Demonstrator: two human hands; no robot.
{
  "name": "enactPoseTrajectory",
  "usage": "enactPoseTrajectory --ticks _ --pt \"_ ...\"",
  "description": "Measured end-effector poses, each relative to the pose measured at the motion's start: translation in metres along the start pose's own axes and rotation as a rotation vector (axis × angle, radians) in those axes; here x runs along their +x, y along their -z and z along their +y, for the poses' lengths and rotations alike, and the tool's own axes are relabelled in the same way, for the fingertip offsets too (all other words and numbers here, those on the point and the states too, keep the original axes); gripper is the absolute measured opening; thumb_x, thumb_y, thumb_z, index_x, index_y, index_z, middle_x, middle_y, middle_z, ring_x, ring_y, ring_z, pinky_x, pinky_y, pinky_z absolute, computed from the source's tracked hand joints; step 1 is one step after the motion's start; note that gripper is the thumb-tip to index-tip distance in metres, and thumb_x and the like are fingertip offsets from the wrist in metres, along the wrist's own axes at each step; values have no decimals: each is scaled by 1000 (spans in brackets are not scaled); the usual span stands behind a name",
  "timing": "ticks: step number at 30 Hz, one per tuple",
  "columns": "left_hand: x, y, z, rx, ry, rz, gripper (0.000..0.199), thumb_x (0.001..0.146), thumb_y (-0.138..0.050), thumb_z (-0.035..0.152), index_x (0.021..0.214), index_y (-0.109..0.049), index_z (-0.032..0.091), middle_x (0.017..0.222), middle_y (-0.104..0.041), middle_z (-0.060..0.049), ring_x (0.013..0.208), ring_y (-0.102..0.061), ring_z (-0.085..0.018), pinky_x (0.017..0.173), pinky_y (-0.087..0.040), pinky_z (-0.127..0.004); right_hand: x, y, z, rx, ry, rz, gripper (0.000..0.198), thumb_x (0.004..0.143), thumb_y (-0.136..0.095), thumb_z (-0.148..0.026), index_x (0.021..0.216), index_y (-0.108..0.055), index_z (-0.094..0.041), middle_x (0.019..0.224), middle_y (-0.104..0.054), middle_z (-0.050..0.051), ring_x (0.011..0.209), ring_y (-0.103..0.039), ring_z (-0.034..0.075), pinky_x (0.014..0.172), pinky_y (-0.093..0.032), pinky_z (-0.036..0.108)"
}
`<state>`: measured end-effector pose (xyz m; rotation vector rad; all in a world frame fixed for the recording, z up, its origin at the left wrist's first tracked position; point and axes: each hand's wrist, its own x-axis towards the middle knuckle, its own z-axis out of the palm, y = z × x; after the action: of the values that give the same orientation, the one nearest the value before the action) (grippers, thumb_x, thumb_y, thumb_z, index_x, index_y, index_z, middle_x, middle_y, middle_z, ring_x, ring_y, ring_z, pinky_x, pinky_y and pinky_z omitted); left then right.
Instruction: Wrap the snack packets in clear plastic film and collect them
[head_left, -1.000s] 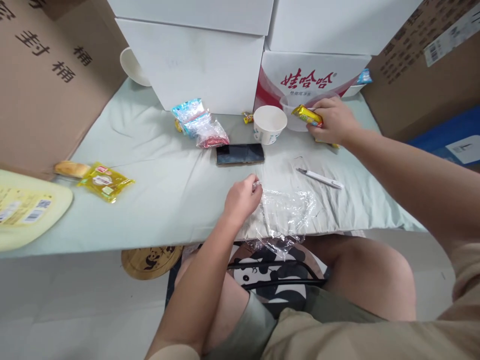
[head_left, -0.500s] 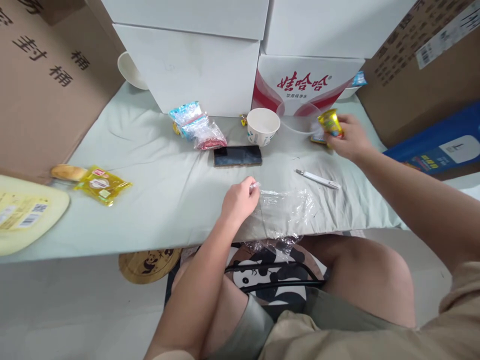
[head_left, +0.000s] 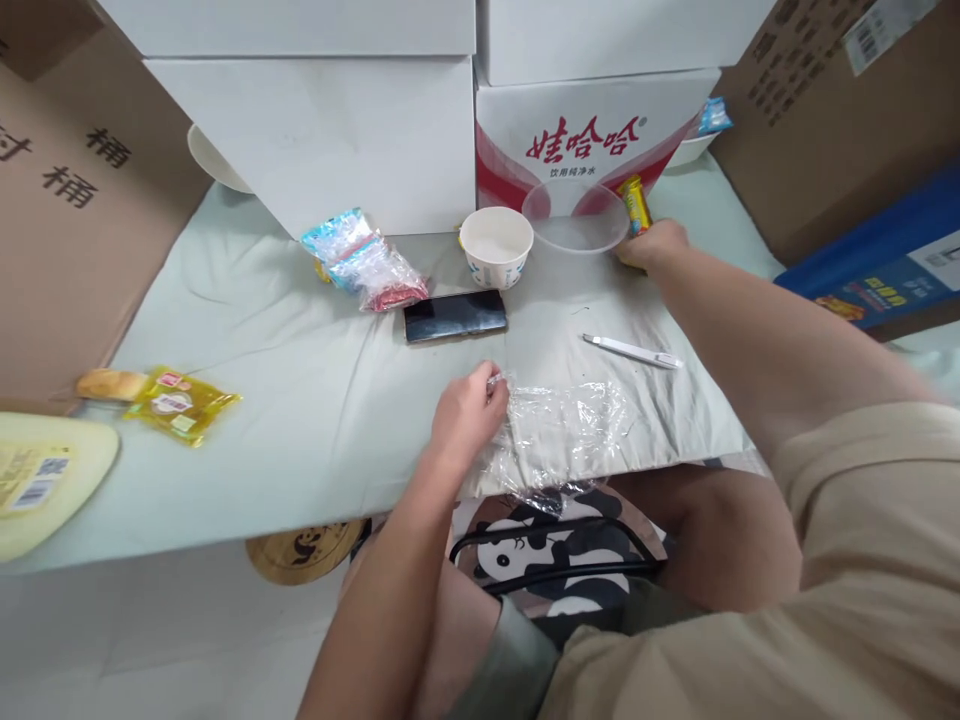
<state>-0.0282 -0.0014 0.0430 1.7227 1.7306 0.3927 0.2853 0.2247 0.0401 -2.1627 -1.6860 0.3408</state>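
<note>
My left hand (head_left: 474, 408) is closed, pinching one corner of a crumpled clear plastic wrapper (head_left: 559, 425). The wrapper spreads to the right over the cloth and hangs past the table's front edge. Farther back on the right, my right hand (head_left: 658, 243) grips a small yellow snack packet (head_left: 636, 206), which sticks up beyond the fingers. Those fingertips are partly hidden behind the hand. Just left of the packet is a clear plastic bowl (head_left: 576, 240), against the box with red lettering. A white paper bowl (head_left: 496, 250) stands beside it.
A dark phone (head_left: 455, 316) lies before the paper bowl, near some plastic packets (head_left: 364, 262). A white utility knife (head_left: 632, 351) lies between my hands. Bread (head_left: 111, 384) and a yellow wrapper (head_left: 182, 402) lie left. White boxes (head_left: 315, 140) close off the back; brown cartons flank both sides.
My right hand has moved farther back and inward with the yellow packet, to the clear bowl's right side. My left hand keeps its pinch on the wrapper. The camera view has shifted slightly.
</note>
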Motion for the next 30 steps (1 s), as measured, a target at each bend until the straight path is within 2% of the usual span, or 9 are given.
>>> enactPoseTrajectory --ticks 5,9,12,14,16,19,21,26,30 --pt "0 5 -1 -4 4 16 19 97 -47 31 90 -63 24 66 -60 0 63 -54 -18 63 -33 -30 -22 14 1 83 -382 106 41 72 -88 -31 76 -48 -24 105 -67 16 95 -58 22 89 -47 45" --pt "-3 6 1 -22 -14 10 18 97 -47 28 92 -64 24 67 -62 0 63 -54 -18 63 -32 -29 -45 34 7 291 -471 254 25 80 -80 -24 91 -58 -19 113 -70 19 92 -64 22 79 -52 41" --pt "-8 5 3 -40 -34 12 18 98 -48 27 99 -66 24 75 -68 -2 68 -59 -18 64 -34 -29 -59 52 3 504 -477 412 31 86 -69 -9 115 -60 -12 124 -69 21 95 -70 20 73 -54 37" --pt "-11 4 3 -44 -46 15 19 98 -48 27 102 -67 23 81 -72 -4 74 -64 -20 65 -36 -30 -71 66 -13 525 -312 492 34 86 -64 -2 119 -61 -11 126 -70 19 101 -72 18 76 -53 34" --pt "-13 3 2 -44 -60 27 20 98 -48 27 105 -67 23 87 -74 -6 80 -66 -22 67 -37 -31 -87 79 -45 496 2 522 31 83 -68 -3 113 -66 -12 121 -73 15 103 -72 19 80 -53 33" --pt "-13 5 -1 -47 -63 45 24 98 -46 26 109 -67 23 92 -76 -7 87 -68 -24 70 -40 -32 -121 81 -118 283 465 345 36 76 -83 -18 109 -69 -16 113 -75 9 100 -70 21 85 -53 37" --pt "-13 6 -3 -61 -49 40 26 98 -45 26 111 -67 22 95 -76 -7 88 -69 -24 71 -41 -32 -140 61 -175 73 661 188 35 76 -84 -29 104 -67 -17 107 -74 8 97 -68 23 87 -52 39" --pt "-14 10 -9 -124 -61 62 27 98 -49 26 116 -68 21 96 -78 -7 84 -70 -22 70 -44 -32 -140 -26 -289 -121 815 -106 26 91 -71 -37 104 -53 -23 115 -68 6 101 -64 23 89 -55 39" --pt "-15 15 -17 -148 -71 65 27 98 -49 26 118 -67 20 93 -78 -7 85 -71 -22 69 -46 -31 -127 -58 -321 -111 793 -135 33 92 -71 -44 101 -48 -22 126 -63 8 113 -59 22 106 -50 46"
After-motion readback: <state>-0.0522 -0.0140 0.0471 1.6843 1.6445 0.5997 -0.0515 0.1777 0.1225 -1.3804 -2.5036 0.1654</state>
